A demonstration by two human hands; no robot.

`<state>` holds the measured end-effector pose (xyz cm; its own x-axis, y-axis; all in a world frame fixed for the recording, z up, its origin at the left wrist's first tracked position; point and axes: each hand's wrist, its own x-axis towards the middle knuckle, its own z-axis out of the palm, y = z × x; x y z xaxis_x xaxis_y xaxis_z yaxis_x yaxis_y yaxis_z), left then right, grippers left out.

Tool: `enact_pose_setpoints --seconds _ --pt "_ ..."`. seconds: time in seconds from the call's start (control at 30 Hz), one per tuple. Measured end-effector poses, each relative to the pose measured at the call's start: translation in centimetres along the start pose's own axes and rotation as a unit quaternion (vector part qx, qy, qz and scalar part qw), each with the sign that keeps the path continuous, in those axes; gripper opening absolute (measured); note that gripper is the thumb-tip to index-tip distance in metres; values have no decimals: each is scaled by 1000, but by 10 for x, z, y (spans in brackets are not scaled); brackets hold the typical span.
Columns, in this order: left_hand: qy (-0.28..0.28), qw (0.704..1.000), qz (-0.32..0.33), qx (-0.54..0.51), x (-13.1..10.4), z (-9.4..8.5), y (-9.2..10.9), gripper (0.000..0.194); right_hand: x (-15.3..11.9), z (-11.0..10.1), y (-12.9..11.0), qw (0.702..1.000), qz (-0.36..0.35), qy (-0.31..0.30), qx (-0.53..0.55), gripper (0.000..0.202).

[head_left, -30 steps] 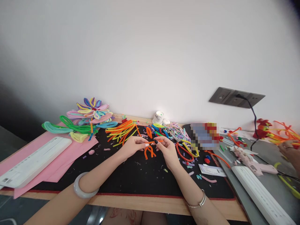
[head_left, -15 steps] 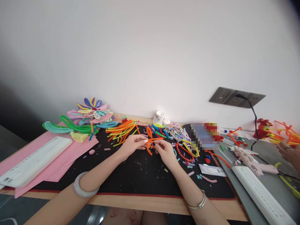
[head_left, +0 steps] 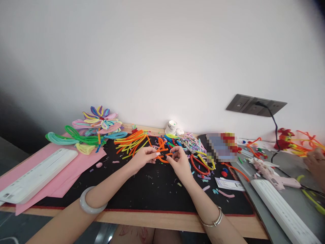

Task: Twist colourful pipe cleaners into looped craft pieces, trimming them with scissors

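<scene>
I monitor the head view. The purple-and-white card point(head_left: 230, 184) near the right end of the desk point(head_left: 152, 219) carries fine print and a barcode; the print is too small to read. The white cup point(head_left: 171, 128) at the far edge bears dark markings, also illegible. Compared with half a second ago, the strand end that hung below the fingers has swung up: the orange pipe cleaner point(head_left: 163, 149) now spreads sideways between the hands. The right fingertips have shifted slightly toward the left hand point(head_left: 143, 159). At the right edge of view, another person's hand point(head_left: 316, 163) has moved outward. The workpiece is held above the black mat point(head_left: 142, 189), around mid-length of the desk, just in front of loose loops near the far edge. Left fingers: thumb and index together, clamped on the workpiece. Right hand point(head_left: 180, 164): thumb and index closed on its other side, remaining fingers curled; the exact contact is partly hidden. The fingertips of both hands are close together.
</scene>
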<state>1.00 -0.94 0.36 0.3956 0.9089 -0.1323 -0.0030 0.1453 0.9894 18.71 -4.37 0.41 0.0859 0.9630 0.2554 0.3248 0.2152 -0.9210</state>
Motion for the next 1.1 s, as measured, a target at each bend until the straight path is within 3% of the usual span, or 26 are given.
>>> enact_pose_setpoints --seconds 0.2,0.43,0.8,0.93,1.1 --pt "8 1000 -7 -23 1 1 -1 32 -2 2 -4 998 7 -57 -15 16" --pt "4 1000 -2 -26 1 3 -3 30 -1 5 2 981 113 -107 113 20" --pt "5 997 -3 -71 1 2 -4 27 2 6 7 947 186 -127 228 27" --pt "13 997 -9 -79 1 2 -4 26 1 6 9 950 177 -159 201 28" --pt "32 994 3 -102 1 4 -2 24 -1 6 7 977 117 -154 87 22"
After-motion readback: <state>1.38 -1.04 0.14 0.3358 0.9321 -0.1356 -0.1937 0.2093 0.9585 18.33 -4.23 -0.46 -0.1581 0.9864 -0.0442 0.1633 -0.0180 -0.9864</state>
